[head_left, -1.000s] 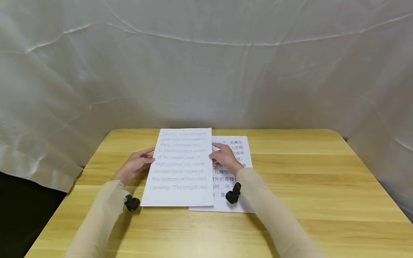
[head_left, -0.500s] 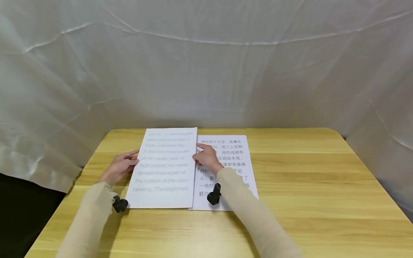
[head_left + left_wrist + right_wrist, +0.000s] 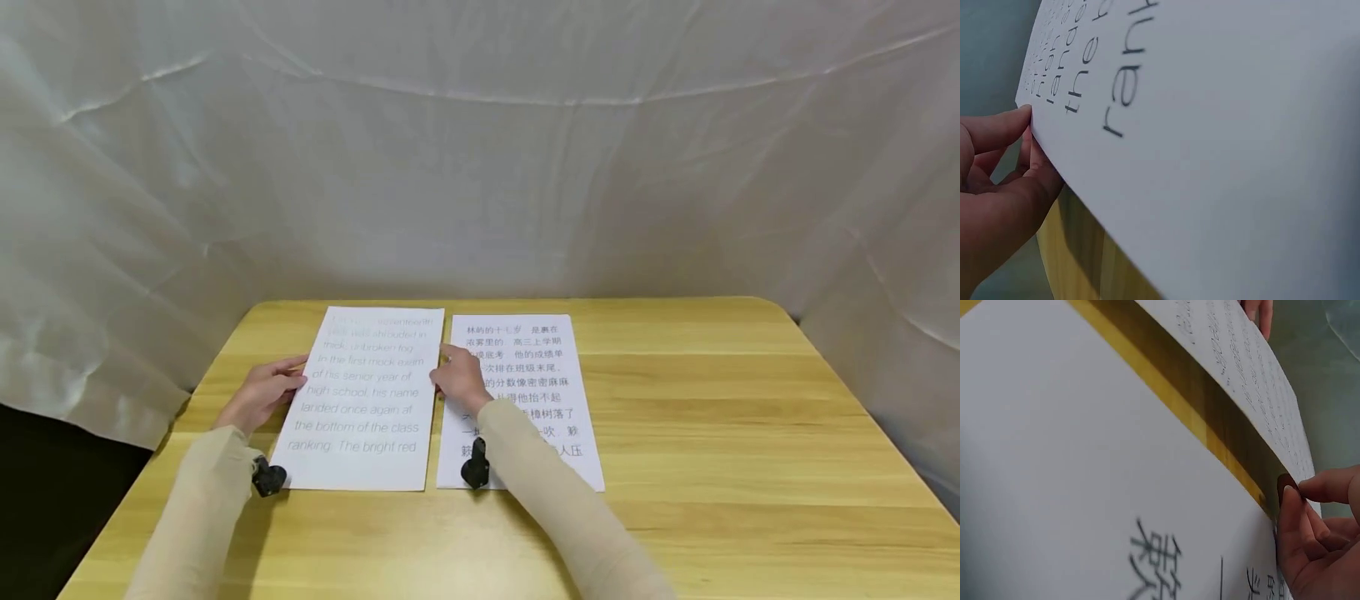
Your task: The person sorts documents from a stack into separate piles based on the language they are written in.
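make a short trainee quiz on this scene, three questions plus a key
1. True or false: the left hand and the right hand both hold the English page.
2. Seen by the person, where is the Chinese page relative to the English page? a) left b) right c) on top of it
3. Fill in: the English page's last printed line ends with "____".

Key: 1 true; 2 b; 3 red.
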`<action>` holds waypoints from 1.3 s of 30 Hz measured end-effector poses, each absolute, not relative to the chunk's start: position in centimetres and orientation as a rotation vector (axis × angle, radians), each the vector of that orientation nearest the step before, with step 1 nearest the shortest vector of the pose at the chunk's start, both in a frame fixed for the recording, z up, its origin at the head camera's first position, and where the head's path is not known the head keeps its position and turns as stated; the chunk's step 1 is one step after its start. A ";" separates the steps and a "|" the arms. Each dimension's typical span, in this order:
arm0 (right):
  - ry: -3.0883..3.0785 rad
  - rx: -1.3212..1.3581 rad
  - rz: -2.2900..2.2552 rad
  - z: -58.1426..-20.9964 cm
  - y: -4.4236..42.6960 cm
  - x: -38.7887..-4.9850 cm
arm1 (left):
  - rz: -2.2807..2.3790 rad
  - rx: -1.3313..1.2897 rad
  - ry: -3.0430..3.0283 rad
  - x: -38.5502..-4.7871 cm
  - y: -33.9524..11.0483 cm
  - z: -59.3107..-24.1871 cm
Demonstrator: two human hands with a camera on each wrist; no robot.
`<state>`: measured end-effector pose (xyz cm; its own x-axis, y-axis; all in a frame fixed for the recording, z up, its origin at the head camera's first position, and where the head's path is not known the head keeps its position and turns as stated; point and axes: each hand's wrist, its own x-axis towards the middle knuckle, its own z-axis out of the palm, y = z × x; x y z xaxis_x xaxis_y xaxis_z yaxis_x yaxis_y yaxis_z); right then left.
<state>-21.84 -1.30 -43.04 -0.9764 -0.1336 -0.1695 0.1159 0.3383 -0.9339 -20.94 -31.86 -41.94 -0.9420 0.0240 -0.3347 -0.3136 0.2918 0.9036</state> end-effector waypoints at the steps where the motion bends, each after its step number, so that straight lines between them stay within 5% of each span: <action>1: 2.398 -0.022 -1.681 -43.2 -1.5 -21.8 | 1.686 -0.273 2.284 -20.9 -32.0 -42.1; 39: 2.759 -0.168 -1.217 -42.5 -3.4 -22.6 | 1.428 -0.393 2.485 -21.0 -32.4 -41.3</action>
